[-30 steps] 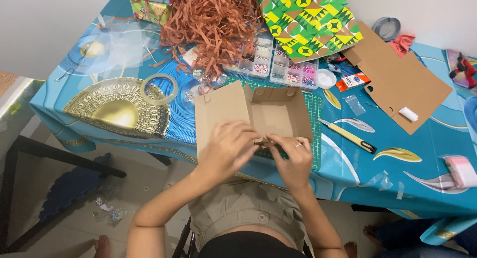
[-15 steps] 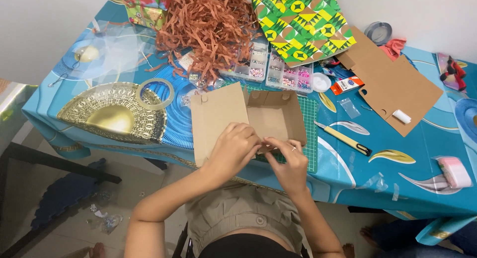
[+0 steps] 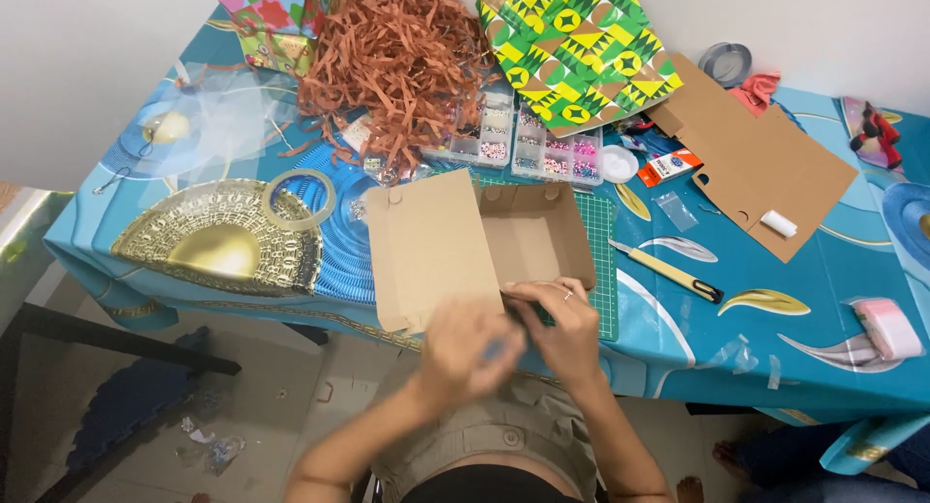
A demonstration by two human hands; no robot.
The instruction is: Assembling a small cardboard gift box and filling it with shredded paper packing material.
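Note:
An open brown cardboard box point(image 3: 538, 236) lies on the blue patterned table point(image 3: 678, 338), its lid flap point(image 3: 426, 251) spread flat to the left. My right hand point(image 3: 570, 330), with a ring on one finger, pinches the box's near wall at its front edge. My left hand point(image 3: 473, 350) is blurred and hovers just below the lid's near edge, touching my right hand. Its fingers are curled, and I cannot tell whether it holds anything.
A yellow utility knife point(image 3: 668, 274) lies right of the green cutting mat point(image 3: 603, 270). Bead organizers point(image 3: 528, 146), brown shredded paper point(image 3: 397, 57), green-yellow patterned paper point(image 3: 572, 38), flat cardboard point(image 3: 765, 169), a tape ring point(image 3: 298, 200) and a gold fan-shaped piece point(image 3: 208, 241) surround the box.
Both hands have slid back toward my body along the box's near edge. My left hand has come off the lid and is now blurred with motion.

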